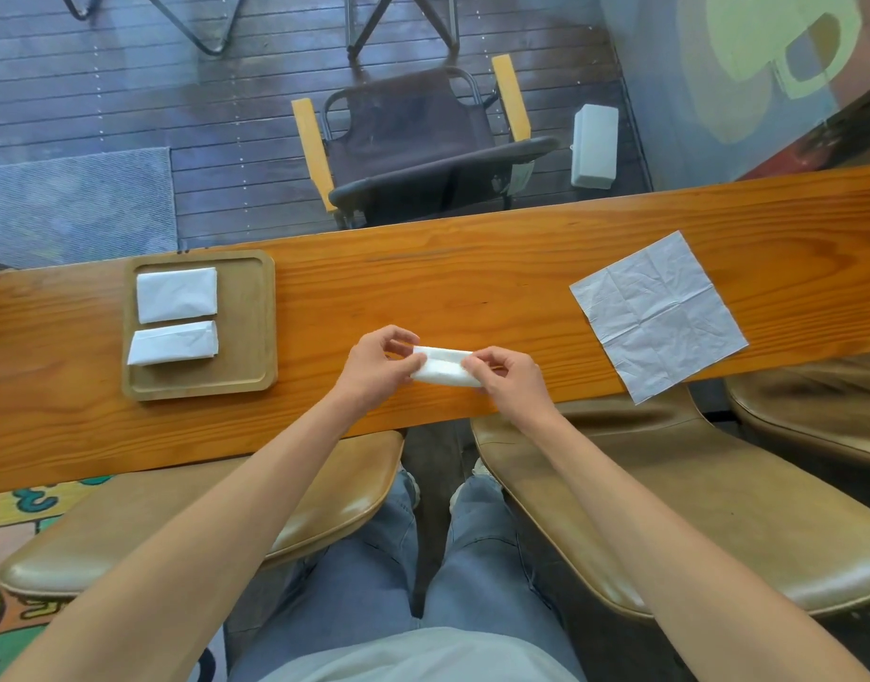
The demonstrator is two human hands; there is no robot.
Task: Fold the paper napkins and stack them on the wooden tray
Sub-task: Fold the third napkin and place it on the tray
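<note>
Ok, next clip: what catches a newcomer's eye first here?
Both hands, left hand and right hand, pinch the ends of a half-folded napkin over the wooden counter. Left of them the wooden tray holds two folded napkins side by side; an unfolded napkin lies right.

You had four paper napkins in view. Two folded napkins lay on the one wooden tray (246, 381) near the left end of the table (472, 278): the far napkin (176, 293) and the near napkin (173, 343). One folded napkin (443, 366) was in your two hands, left hand (376, 366) and right hand (509, 381), by the table's near edge. One unfolded napkin (657, 315) lay towards the right end, overhanging the near edge. You also had three tan seats along the near edge and one folding chair (413, 140) beyond the far edge.
</note>
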